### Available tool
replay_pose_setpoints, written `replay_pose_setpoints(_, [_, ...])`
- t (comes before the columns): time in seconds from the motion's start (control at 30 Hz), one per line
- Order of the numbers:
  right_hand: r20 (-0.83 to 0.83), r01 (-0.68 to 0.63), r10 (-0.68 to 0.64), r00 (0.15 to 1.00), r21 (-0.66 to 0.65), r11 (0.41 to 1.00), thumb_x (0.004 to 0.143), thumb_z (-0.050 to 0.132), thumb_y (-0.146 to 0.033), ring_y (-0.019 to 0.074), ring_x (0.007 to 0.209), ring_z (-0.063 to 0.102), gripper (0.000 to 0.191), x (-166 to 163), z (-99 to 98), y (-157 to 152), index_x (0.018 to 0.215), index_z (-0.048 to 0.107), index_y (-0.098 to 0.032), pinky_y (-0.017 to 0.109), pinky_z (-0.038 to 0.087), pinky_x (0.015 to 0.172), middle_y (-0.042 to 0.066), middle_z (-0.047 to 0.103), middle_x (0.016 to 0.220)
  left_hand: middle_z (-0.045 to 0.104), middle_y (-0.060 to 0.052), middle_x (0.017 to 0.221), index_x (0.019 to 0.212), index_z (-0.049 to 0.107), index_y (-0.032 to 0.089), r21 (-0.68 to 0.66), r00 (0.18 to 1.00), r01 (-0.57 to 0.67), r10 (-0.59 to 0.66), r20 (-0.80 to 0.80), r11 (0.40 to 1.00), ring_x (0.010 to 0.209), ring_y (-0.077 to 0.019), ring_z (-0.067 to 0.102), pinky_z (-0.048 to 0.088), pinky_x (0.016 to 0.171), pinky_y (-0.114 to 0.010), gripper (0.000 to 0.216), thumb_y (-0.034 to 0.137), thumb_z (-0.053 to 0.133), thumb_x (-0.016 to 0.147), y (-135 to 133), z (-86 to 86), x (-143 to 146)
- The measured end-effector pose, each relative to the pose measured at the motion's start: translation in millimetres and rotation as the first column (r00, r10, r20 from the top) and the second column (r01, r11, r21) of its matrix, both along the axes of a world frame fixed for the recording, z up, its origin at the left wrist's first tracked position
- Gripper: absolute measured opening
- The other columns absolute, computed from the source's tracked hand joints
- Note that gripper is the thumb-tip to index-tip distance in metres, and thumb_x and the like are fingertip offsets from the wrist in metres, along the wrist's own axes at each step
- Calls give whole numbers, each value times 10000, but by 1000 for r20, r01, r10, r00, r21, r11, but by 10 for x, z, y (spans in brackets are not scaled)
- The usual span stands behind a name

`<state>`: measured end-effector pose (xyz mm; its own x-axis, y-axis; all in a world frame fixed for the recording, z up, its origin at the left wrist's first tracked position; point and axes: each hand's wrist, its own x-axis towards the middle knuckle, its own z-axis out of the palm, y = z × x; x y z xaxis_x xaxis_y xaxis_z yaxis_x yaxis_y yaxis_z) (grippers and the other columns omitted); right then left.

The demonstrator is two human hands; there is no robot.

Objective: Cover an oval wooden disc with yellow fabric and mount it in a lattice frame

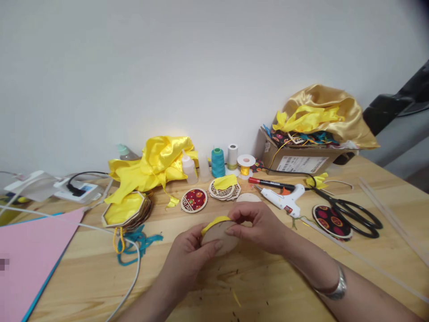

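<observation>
Both of my hands hold a round wooden disc (219, 236) with yellow fabric (214, 222) wrapped over its top edge, just above the wooden table (254, 286). My left hand (189, 252) grips the disc from below and the left, thumb across its face. My right hand (258, 226) pinches its upper right edge with curled fingers. A silver bracelet (337, 286) sits on my right wrist.
Behind the hands lie a white glue gun (284, 199), black scissors (351, 210), fabric-covered discs (194, 200), lattice wooden rounds (224, 190), thread spools (217, 163), a yellow cloth heap (157, 163) and a cardboard box (301, 158) of fabric. Pink paper (30, 255) covers the left.
</observation>
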<state>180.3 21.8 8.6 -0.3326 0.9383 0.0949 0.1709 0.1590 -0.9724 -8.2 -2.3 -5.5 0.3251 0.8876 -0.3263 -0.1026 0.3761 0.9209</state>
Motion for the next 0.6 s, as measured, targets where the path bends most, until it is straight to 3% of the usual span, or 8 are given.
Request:
replay_pose_setpoints(0.33, [16,-22,22,1000,-6,1000,705,674,-212,78,560,398,145,-17,-15,1,623,580,-137,214,316,507,-40,464,603,759,-25,916,983,717,205,181,990,-31,55,-131,983,847,-199,677,506,741,-253,272,310,695,734,-11,-39,-14])
replay_pose_setpoints(0.6, [38,-40,39,999,24,999,712,702,-214,71,564,416,120,-3,-55,-17,667,621,-137,201,325,514,-43,493,614,745,-7,874,955,680,205,225,984,11,30,-175,974,758,-159,662,493,663,-218,229,262,672,733,-20,1,-9])
